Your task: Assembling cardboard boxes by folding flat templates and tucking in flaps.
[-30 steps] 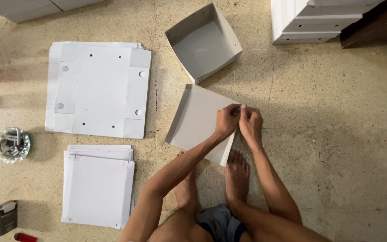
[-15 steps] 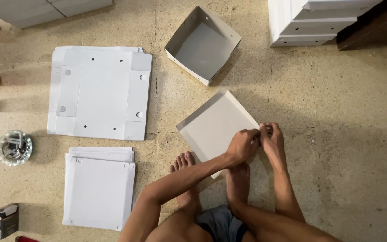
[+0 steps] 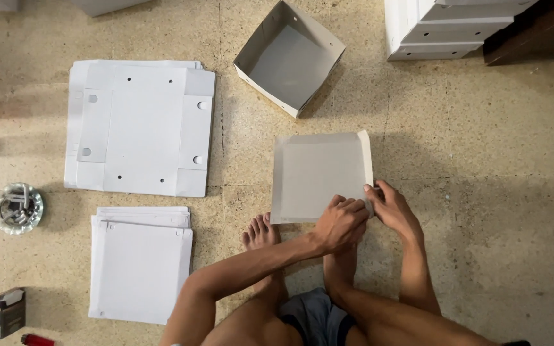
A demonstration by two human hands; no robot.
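left hand [image 3: 343, 222] + right hand [image 3: 391, 208] both pinching near-right corner of half-folded grey box tray [image 3: 318, 173] on floor | finished open box [image 3: 289, 56] just beyond tray | flat white blanks [image 3: 139, 128] left of tray

On the floor [image 3: 482, 192], the half-folded tray [image 3: 318, 173] lies at centre under both hands, with the finished box [image 3: 290, 57] at 12 o'clock, the large flat sheets [image 3: 139, 128] at 9 o'clock, the smaller sheet stack [image 3: 139, 266] at 8 o'clock, and the stacked boxes [image 3: 456, 29] at 1 o'clock.
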